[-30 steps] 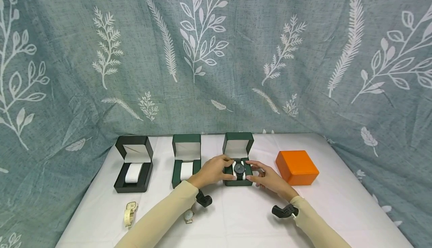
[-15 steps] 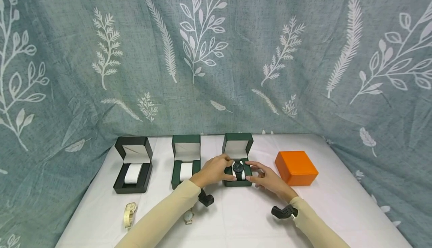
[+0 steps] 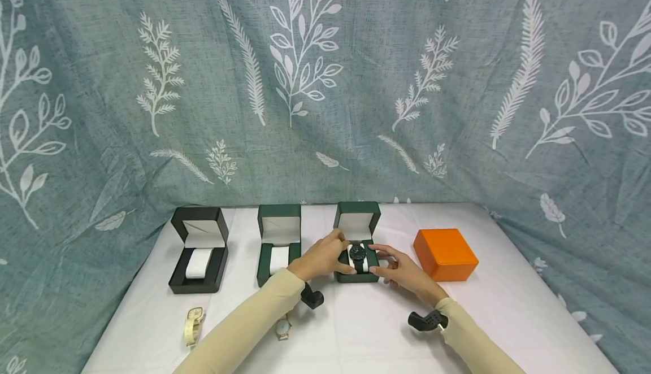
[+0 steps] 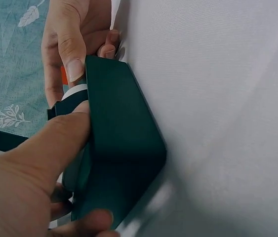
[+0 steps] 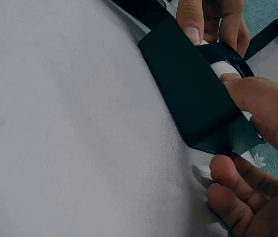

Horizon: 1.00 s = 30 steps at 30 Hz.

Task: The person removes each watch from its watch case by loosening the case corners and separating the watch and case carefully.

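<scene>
A black wristwatch [image 3: 357, 253] sits round a white watch cushion [image 3: 365, 264] inside an open dark green watch box [image 3: 357, 277]. My left hand [image 3: 324, 255] holds the cushion's left side, thumb at the near edge and fingers at the far edge. At the cushion's right side my right hand [image 3: 407, 273] does the same with thumb and index finger. Both wrist views show the thumbs on the cushion beside the dark strap, just above the front wall of the green box [image 4: 121, 111]. In the right wrist view the lower fingers of my right hand [image 5: 257, 197] curl below the box's corner.
To the left stand a second open green watch box [image 3: 280, 216] and an open black watch box [image 3: 195, 286], each with a white cushion. A closed orange box [image 3: 446, 254] is at the right. A gold watch [image 3: 193, 327] and a small watch [image 3: 282, 327] lie in front.
Both hands stay at the cushion in the green box, and the watch shifts only very slightly. The left forearm moves a little to the right. The head view drifts slightly.
</scene>
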Each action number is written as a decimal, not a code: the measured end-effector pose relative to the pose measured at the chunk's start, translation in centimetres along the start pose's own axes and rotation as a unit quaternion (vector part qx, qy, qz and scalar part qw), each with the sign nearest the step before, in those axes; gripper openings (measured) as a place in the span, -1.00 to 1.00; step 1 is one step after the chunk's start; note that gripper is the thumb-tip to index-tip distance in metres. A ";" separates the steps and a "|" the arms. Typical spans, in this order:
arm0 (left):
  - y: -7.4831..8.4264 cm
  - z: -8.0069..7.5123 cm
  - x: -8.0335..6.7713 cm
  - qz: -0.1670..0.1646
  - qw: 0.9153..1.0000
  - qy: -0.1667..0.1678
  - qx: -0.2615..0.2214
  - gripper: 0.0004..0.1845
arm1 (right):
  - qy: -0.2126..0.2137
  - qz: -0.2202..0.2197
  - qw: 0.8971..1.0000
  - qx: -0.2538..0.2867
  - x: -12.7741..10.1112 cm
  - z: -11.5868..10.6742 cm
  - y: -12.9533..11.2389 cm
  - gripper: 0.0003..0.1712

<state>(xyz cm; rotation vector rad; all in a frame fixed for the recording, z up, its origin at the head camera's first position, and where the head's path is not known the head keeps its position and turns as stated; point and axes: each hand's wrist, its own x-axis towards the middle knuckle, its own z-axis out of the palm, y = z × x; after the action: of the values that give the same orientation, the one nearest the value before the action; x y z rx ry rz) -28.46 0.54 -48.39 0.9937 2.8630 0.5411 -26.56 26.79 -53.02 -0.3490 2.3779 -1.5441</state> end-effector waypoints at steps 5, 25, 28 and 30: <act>0.1 -0.1 0.2 0.004 1.000 -0.007 -0.003 -0.22 | 0.005 0.004 1.000 -0.001 0.0 0.0 -0.1 -0.21; -0.5 0.6 1.0 0.049 0.998 0.013 0.030 -0.28 | 0.007 0.000 1.000 0.002 -0.1 0.0 0.1 -0.21; -0.6 0.7 1.0 0.053 0.998 0.019 0.036 -0.28 | 0.008 0.000 1.000 0.004 -0.1 0.0 0.1 -0.21; -0.7 0.8 1.0 0.058 0.997 0.025 0.038 -0.28 | 0.008 -0.002 1.000 0.004 -0.1 0.0 0.1 -0.22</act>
<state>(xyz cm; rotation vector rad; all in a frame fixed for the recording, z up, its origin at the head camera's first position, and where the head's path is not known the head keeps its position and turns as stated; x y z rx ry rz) -29.60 0.87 -49.31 1.1817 2.9024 0.4749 -26.51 26.88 -53.10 -0.3401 2.3839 -1.5642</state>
